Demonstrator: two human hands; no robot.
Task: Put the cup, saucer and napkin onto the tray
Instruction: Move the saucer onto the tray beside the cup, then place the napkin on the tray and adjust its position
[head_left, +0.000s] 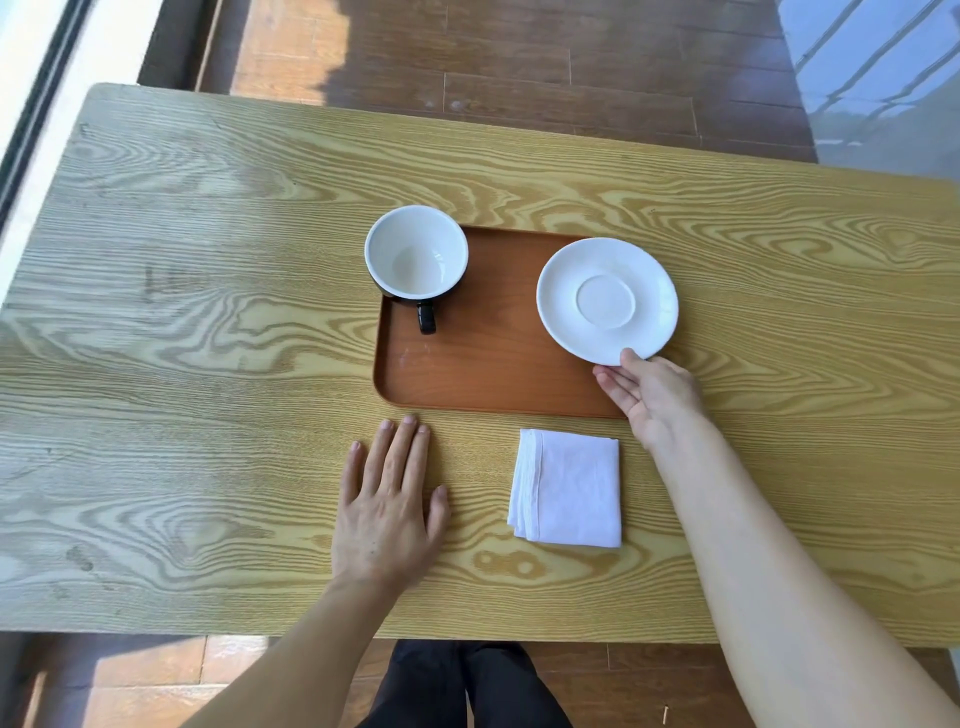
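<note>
A brown wooden tray (488, 374) lies in the middle of the table. A cup (416, 257), black outside and white inside, stands upright on the tray's far left corner with its handle toward me. A white saucer (607, 300) is over the tray's right side, and my right hand (649, 392) pinches its near rim, thumb on top. A folded white napkin (569, 488) lies on the table just in front of the tray. My left hand (389, 499) rests flat on the table, fingers spread, left of the napkin.
The light wooden table (182, 338) has its near edge close to my legs. Dark wooden floor lies beyond the far edge. A window frame (31, 104) runs along the left side.
</note>
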